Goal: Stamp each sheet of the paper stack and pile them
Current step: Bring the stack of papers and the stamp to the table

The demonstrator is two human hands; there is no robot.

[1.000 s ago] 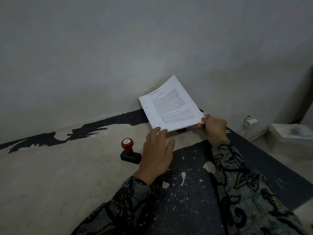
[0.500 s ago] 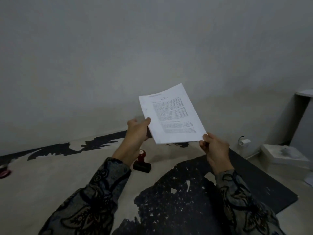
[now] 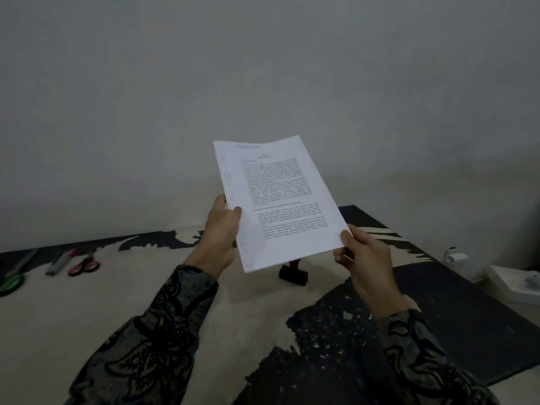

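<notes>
Above the table (image 3: 87, 311), both hands, left (image 3: 220, 229) and right (image 3: 365, 261), grip the paper stack (image 3: 277, 200); its print is unreadable.

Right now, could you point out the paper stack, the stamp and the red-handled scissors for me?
paper stack (image 3: 280, 200), head view, on the printed text of the top sheet.
stamp (image 3: 293, 275), head view, on its black base below the papers.
red-handled scissors (image 3: 84, 266), head view, on the red finger loops.

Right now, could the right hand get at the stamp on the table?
Probably not yet: the right hand grips the paper stack, which overhangs the stamp. Once freed, the path beneath looks open.
</notes>
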